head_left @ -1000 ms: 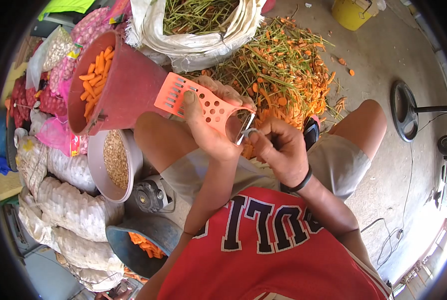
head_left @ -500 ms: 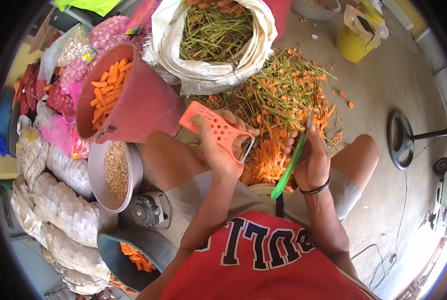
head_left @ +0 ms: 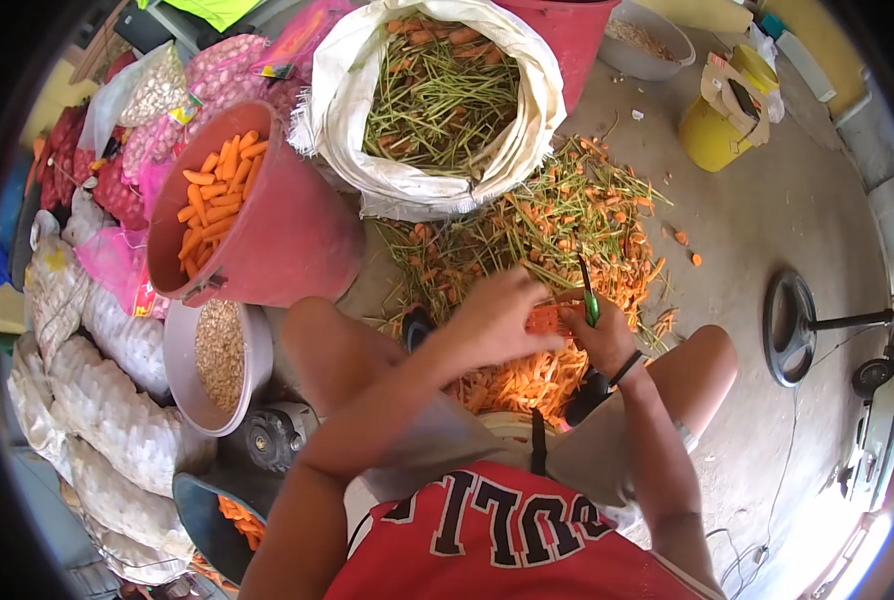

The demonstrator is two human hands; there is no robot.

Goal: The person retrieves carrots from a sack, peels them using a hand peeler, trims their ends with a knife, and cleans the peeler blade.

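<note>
My left hand (head_left: 502, 322) is blurred, reaching across in front of me close to my right hand; whether its fingers grip anything cannot be made out. Between the two hands shows part of the orange peeler (head_left: 545, 320), mostly hidden. My right hand (head_left: 605, 338) is closed on the green-handled knife (head_left: 591, 306), whose dark blade points up and away from me. Below and beyond both hands lies a heap of carrot peelings (head_left: 527, 385), with green stems and carrot ends (head_left: 577, 215) farther out.
A red tub (head_left: 307, 235) of peeled carrots stands at the left, beside a basin (head_left: 260, 350) of pale pieces. Trimmings fill a white sack (head_left: 339, 100) ahead. White sacks (head_left: 117, 400) line the far left. Yellow bucket (head_left: 707, 135) and black round base (head_left: 789, 330) are at right.
My left hand has swung right, beside my right hand, and the peeler has moved with it. The knife, earlier pointing its handle toward me, now sits higher in my right hand. The view has tilted up.
</note>
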